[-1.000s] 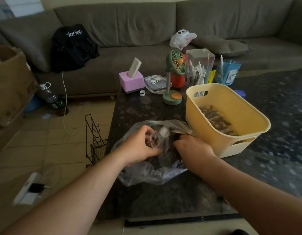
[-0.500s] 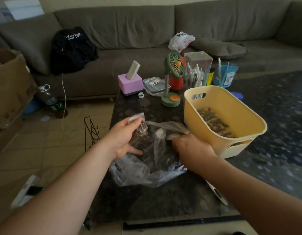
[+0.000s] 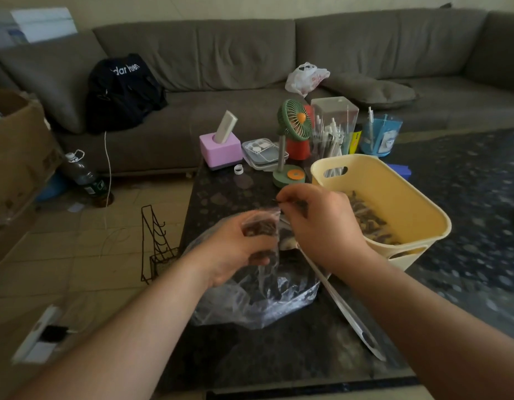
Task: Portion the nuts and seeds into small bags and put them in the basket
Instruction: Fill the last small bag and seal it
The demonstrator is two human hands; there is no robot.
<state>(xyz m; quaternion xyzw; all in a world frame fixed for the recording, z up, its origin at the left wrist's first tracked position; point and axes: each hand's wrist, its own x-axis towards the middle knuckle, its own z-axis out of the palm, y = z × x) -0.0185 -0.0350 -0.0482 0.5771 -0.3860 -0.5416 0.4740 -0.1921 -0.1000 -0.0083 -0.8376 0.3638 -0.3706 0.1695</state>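
My left hand (image 3: 235,249) grips a small clear bag (image 3: 261,226) of dark nuts and seeds, held above the large crumpled plastic bag (image 3: 258,301) on the dark table. At the small bag's top edge, my right hand (image 3: 313,223) pinches the opening with its fingertips. To the right stands the yellow basket (image 3: 408,209), with several filled small bags (image 3: 368,217) lying in its bottom. A flat strip of white packaging (image 3: 345,310) lies slanted under my right wrist.
At the table's back stand a pink tissue box (image 3: 219,150), a green desk fan (image 3: 293,131), a clear pen holder (image 3: 333,125) and a blue cup (image 3: 380,137). A wire rack (image 3: 156,243) stands on the floor to the left. The sofa runs behind.
My left hand lifted the small filled bag out of the large bag and up. My right hand left the large bag and rose to the small bag's top.
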